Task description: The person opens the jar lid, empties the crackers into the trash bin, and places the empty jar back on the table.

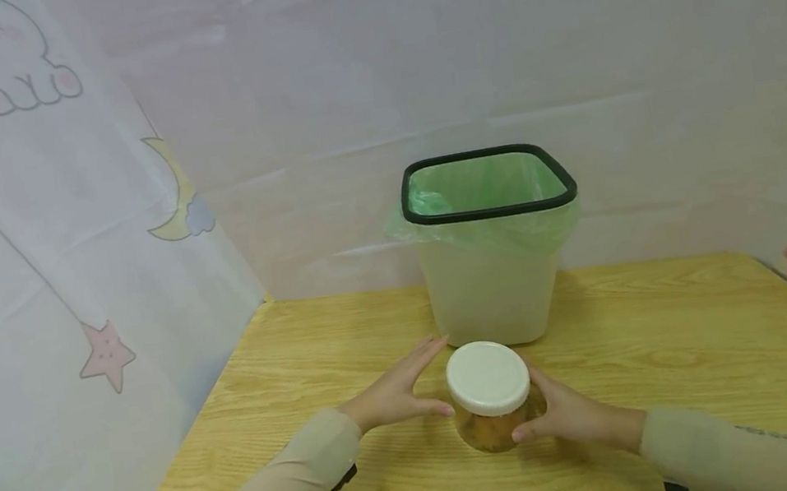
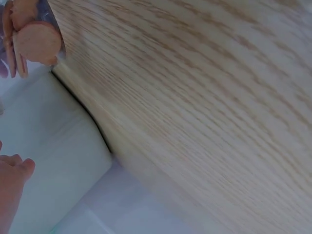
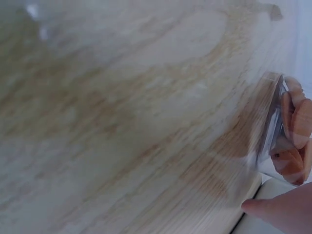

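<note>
A clear jar (image 1: 490, 425) with a white screw lid (image 1: 488, 377) is at the middle of the wooden table, in front of the bin. Flat, round, orange-brown biscuits show through its wall in the left wrist view (image 2: 39, 41) and the right wrist view (image 3: 297, 122). My right hand (image 1: 580, 412) holds the jar from the right, thumb at the front and fingers around the far side. To the left, my left hand (image 1: 398, 390) is spread, thumb and fingers apart, close beside the jar. Whether the jar's base touches the table is unclear.
Behind the jar stands a whitish bin (image 1: 492, 290) with a black rim (image 1: 494, 212) and a green liner bag (image 1: 482, 184). The wood-grain table (image 1: 330, 328) reaches back to a pale cloth backdrop (image 1: 318, 123) printed with cartoon figures.
</note>
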{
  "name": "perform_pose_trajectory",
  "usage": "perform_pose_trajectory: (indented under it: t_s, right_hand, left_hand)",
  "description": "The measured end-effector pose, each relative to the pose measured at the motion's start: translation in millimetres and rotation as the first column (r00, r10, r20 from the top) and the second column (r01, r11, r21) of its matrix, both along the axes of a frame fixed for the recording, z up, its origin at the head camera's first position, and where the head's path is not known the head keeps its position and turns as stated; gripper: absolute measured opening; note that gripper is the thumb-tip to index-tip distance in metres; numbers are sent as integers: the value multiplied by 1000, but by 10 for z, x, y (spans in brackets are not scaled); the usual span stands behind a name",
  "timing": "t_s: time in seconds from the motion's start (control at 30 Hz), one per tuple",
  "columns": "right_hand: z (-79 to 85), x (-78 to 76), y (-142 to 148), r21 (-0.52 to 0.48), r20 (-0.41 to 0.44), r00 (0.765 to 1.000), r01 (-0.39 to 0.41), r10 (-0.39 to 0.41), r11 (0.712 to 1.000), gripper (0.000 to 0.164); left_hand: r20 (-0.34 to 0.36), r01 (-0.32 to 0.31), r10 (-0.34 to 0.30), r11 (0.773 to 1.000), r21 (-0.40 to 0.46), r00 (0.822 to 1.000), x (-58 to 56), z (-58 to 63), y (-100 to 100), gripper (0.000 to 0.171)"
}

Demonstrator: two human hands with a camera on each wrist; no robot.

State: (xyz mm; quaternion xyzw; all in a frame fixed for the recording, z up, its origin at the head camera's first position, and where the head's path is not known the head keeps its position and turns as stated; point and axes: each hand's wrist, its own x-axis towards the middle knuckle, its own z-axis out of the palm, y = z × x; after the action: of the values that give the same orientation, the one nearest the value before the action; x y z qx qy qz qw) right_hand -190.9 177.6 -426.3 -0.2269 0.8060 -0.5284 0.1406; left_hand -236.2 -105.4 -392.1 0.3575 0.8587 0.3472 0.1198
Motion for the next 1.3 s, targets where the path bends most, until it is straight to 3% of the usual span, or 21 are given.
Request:
perform_pose_trajectory:
  t_s: [0.43, 0.7, 0.97, 1.3]
  right_hand:
    - [-15, -56, 12, -92, 74, 993, -86, 93, 992, 107]
    - [-31, -69, 6, -105, 72, 995, -60, 68, 993, 106]
    - [-110, -111, -4, -165, -1, 997, -70, 71, 984, 101]
    - [-95, -107, -11, -176, 17, 997, -73, 77, 982, 101]
  left_hand:
    - [68, 28, -29, 1000, 14, 997, -49, 41, 60, 103]
    - [69, 57, -59, 998, 34, 996, -115, 51, 127, 102]
    - [70, 51, -53, 998, 20, 996, -149, 18, 179, 99]
    - [106, 35, -38, 999, 31, 994, -136, -10, 199, 95]
